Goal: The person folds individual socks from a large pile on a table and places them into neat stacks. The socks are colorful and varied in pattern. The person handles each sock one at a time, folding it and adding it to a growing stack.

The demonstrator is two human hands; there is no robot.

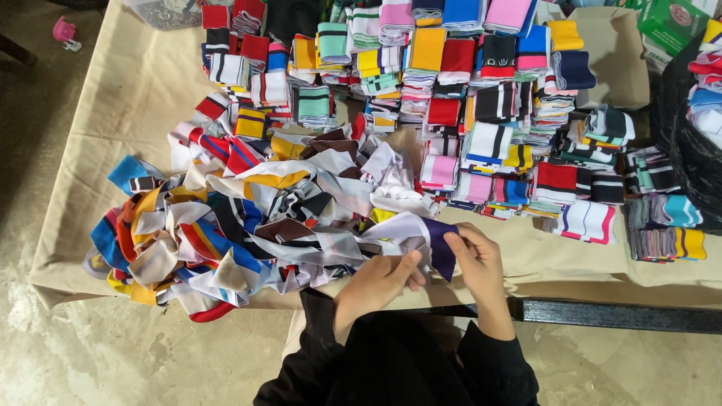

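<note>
One cloth-covered desk (135, 90); one loose heap of striped knitted bands (248, 218); dozens of folded stacks (466, 90), uncountable; one green cardboard box (671, 21).

Between my fingers (418, 272) the white and purple strip (421, 234) is soft knit cloth, matt and slightly ribbed. Just left of my fingers, the loose heap of strips (241, 218) is the same limp, matt fabric, crumpled and creased. Beyond my fingers the folded stacks (451, 98) look like thicker ribbed knit, smooth-edged and dull. Under my fingers a beige cloth cover (128, 98), matt and wrinkled, drapes the counter. Below my wrists, the floor (113, 353) is rough, stained concrete. My sleeves (391, 368) are matt black fabric.
</note>
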